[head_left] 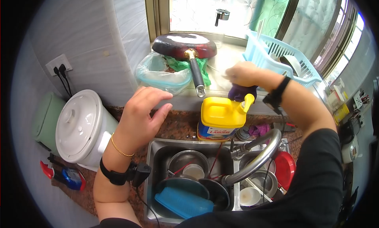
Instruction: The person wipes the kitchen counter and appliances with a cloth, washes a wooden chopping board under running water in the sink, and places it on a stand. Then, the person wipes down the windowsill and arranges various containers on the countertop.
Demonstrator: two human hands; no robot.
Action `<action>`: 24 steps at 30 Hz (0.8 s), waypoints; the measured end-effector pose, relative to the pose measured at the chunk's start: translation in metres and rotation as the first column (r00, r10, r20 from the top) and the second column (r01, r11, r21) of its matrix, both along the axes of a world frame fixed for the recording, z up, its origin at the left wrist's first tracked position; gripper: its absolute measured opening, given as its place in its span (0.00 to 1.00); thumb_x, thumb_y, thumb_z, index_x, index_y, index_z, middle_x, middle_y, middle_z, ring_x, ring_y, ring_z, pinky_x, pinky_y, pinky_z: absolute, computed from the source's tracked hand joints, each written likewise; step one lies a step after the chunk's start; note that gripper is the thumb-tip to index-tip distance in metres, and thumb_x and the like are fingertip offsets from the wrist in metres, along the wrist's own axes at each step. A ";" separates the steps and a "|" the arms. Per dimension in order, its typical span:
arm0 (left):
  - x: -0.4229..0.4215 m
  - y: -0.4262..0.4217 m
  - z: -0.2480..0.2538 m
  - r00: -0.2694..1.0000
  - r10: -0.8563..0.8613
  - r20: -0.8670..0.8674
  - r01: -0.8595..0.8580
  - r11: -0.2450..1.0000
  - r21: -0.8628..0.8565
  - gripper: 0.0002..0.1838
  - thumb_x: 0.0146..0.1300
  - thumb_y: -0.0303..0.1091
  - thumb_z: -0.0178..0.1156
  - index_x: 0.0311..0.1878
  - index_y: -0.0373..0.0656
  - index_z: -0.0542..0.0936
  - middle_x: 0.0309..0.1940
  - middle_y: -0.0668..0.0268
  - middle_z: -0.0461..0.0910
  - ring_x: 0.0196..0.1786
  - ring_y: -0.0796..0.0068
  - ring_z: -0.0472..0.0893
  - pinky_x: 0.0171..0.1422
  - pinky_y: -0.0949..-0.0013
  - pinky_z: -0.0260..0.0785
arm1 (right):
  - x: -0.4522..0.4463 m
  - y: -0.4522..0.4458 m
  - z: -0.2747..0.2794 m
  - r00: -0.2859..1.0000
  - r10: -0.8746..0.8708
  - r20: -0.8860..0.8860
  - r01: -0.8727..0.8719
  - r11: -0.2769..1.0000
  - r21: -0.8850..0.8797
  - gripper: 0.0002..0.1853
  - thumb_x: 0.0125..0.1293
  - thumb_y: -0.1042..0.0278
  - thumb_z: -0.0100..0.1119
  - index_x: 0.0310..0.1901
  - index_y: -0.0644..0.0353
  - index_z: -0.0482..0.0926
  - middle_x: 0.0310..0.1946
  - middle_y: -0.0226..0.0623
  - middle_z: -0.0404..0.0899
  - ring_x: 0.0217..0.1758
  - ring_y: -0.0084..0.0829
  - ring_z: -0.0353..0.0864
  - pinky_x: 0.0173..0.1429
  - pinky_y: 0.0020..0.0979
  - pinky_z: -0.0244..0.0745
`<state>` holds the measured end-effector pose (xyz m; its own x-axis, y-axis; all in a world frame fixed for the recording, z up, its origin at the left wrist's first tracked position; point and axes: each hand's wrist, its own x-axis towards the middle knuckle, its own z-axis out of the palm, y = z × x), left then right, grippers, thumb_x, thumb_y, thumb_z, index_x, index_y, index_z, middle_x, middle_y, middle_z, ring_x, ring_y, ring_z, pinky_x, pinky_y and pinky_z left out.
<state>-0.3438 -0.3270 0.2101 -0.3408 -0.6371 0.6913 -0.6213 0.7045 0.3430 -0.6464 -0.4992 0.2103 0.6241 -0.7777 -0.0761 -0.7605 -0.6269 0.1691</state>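
My left hand (145, 113) hovers over the counter, left of the yellow jug, with thumb and fingers apart and nothing in it. On the windowsill my right hand (245, 75) is closed on a dark purple cloth (241, 93) that hangs over the sill's edge; the fingertips are blurred. Just below that cloth stands a yellow detergent jug (216, 114) with a pump spout and a blue label. Left of my right hand a frying pan (183, 45) lies upside down, its black handle pointing toward me. Under the pan is a bag-lined clear plastic container (164, 76).
A double sink (152, 169) holds several pots, bowls and a blue plastic container (184, 202). The curved faucet (263, 160) arches over its divider. At the back right stands a light-blue dish rack (272, 56); a white lidded pot (79, 125) is at left.
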 end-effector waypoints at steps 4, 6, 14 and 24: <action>-0.009 0.014 0.007 0.998 -0.036 -0.059 0.037 0.999 0.001 0.09 0.52 0.22 0.60 0.38 0.36 0.79 0.36 0.57 0.79 0.40 0.60 0.77 0.47 0.67 0.69 | -0.041 0.065 0.072 0.938 -0.291 0.190 0.295 0.955 0.006 0.12 0.54 0.59 0.60 0.33 0.58 0.79 0.27 0.47 0.78 0.33 0.45 0.78 0.38 0.39 0.73; -0.010 0.032 0.017 0.998 -0.022 -0.064 0.023 1.000 0.014 0.08 0.53 0.23 0.60 0.38 0.37 0.79 0.36 0.58 0.79 0.40 0.62 0.78 0.47 0.68 0.69 | -0.070 0.107 0.102 0.891 -0.254 0.377 0.308 0.947 -0.091 0.14 0.53 0.61 0.59 0.27 0.66 0.77 0.20 0.45 0.74 0.24 0.35 0.72 0.31 0.34 0.69; 0.016 0.081 0.009 0.914 0.206 -0.348 -0.076 0.933 0.352 0.07 0.56 0.27 0.60 0.38 0.37 0.79 0.35 0.59 0.80 0.37 0.70 0.79 0.44 0.74 0.70 | -0.122 0.362 0.102 0.819 -0.262 0.510 0.276 0.960 0.049 0.10 0.48 0.75 0.64 0.33 0.63 0.75 0.26 0.39 0.74 0.30 0.36 0.72 0.37 0.32 0.67; -0.007 -0.082 -0.049 0.873 0.457 0.170 -0.427 0.885 -0.184 0.22 0.51 0.32 0.63 0.51 0.42 0.74 0.46 0.54 0.74 0.53 0.54 0.71 0.59 0.61 0.64 | 0.002 0.321 -0.149 0.529 -0.801 0.281 0.086 0.380 0.921 0.13 0.59 0.64 0.60 0.42 0.64 0.79 0.32 0.41 0.81 0.37 0.28 0.77 0.44 0.28 0.72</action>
